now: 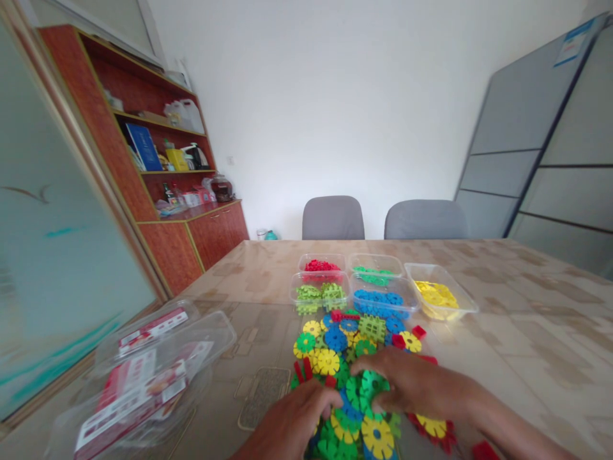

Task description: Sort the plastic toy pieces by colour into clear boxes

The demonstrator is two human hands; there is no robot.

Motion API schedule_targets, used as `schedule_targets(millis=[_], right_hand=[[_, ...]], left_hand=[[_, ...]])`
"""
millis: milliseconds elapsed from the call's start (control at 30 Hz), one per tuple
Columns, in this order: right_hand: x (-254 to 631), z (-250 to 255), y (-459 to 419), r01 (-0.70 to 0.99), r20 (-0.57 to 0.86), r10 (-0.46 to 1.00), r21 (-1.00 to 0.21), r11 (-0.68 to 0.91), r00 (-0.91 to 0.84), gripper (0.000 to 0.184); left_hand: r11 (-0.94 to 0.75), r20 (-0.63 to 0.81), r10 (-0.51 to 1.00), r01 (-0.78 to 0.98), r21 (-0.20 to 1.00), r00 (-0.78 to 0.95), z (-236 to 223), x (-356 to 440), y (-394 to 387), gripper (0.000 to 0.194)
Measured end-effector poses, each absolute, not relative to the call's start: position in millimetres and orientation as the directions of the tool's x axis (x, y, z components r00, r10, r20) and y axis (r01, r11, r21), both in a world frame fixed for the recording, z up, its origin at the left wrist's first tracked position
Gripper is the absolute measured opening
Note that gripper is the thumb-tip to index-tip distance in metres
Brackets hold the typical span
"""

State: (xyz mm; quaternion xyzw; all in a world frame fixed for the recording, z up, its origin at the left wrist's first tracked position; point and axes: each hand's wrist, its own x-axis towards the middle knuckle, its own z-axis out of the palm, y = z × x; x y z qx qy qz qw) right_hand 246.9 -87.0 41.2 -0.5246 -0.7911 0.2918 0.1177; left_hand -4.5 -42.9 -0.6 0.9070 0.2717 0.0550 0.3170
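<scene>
Both hands down in the loose pile of plastic gear pieces point(352, 377) at 6 o'clock on the tabletop point(527, 319). Left hand point(292, 421): fingers curled, tips pressed onto green/blue pieces at the pile's near-left edge; can't tell if it actually grips one. Right hand point(412, 386): fingers half-bent, spread over the pile, fingertips on a green gear piece point(371, 386); looks like a pinch, not confirmed. The two hands are nearly touching.

Five clear sorting tubs at 12 o'clock of the pile: red tub point(322, 265), dark green tub point(376, 268), light green tub point(318, 295), blue tub point(383, 301), yellow tub point(438, 294). Stacked clear lids point(153, 364) with red labels at 9 o'clock, well apart from the pile.
</scene>
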Motion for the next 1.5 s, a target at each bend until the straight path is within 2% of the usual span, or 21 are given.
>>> schedule_targets(millis=[233, 333, 400, 500, 633, 733, 933, 1033, 1167, 1267, 1400, 1500], right_hand=[[248.3, 49.5, -87.1, 0.781, -0.05, 0.928, -0.559, 0.28, -0.368, 0.022], [249.7, 55.5, -85.4, 0.78, -0.016, 0.931, -0.551, 0.295, -0.364, 0.014], [248.6, 56.1, -84.6, 0.769, -0.016, 0.931, -0.57, 0.291, -0.365, 0.015], [245.1, 51.3, -84.8, 0.72, -0.039, 0.933, -0.648, 0.249, -0.359, 0.017], [240.6, 41.7, -86.1, 0.555, -0.168, 0.919, -0.83, 0.064, -0.357, 0.026], [235.3, 37.4, -87.3, 0.448, -0.165, 0.891, -0.893, 0.047, -0.422, 0.033], [224.9, 36.1, -89.0, 0.382, -0.132, 0.864, -0.921, 0.074, -0.485, 0.035], [222.5, 33.6, -87.7, 0.436, -0.135, 0.884, -0.896, 0.083, -0.447, 0.024], [222.2, 30.2, -86.8, 0.591, -0.068, 0.933, -0.789, 0.167, -0.354, 0.011], [233.6, 36.0, -82.2, 0.536, -0.071, 0.933, -0.833, 0.139, -0.352, 0.011], [272.0, 50.9, -56.8, 0.582, 0.021, 0.992, -0.808, 0.091, -0.126, 0.017], [306.7, 59.0, -23.7, 0.611, 0.089, 0.994, -0.791, 0.03, 0.067, 0.014]], left_hand=[[-0.552, -0.062, 0.562, 0.43, 0.714, 0.825, -7.8, -5.3, -44.0, 0.055], [-0.489, -0.062, 0.594, 0.421, 0.764, 0.802, 1.4, -3.8, -44.9, 0.034], [-0.409, -0.057, 0.63, 0.393, 0.824, 0.774, 6.4, -2.4, -44.5, 0.02], [-0.252, -0.038, 0.658, 0.268, 0.93, 0.752, 8.9, -0.8, -41.8, 0.02], [-0.192, -0.002, 0.679, 0.18, 0.965, 0.734, 9.2, 1.9, -36.7, 0.015], [-0.198, 0.002, 0.684, 0.183, 0.963, 0.729, 8.4, 8.0, -33.7, 0.014], [-0.322, 0.077, 0.719, 0.233, 0.918, 0.691, -3.7, 26.1, -28.8, 0.025], [-0.341, 0.091, 0.744, 0.259, 0.904, 0.662, -8.9, 29.5, -26.6, 0.026], [-0.356, 0.099, 0.73, 0.253, 0.899, 0.676, -7.3, 24.8, -23.1, 0.03], [-0.421, 0.156, 0.733, 0.261, 0.869, 0.662, -1.7, 15.1, -19.9, 0.039], [-0.471, 0.221, 0.749, 0.267, 0.841, 0.624, -0.5, 2.0, -16.1, 0.033], [-0.502, 0.256, 0.734, 0.248, 0.828, 0.629, -4.5, -0.2, -15.1, 0.032]])
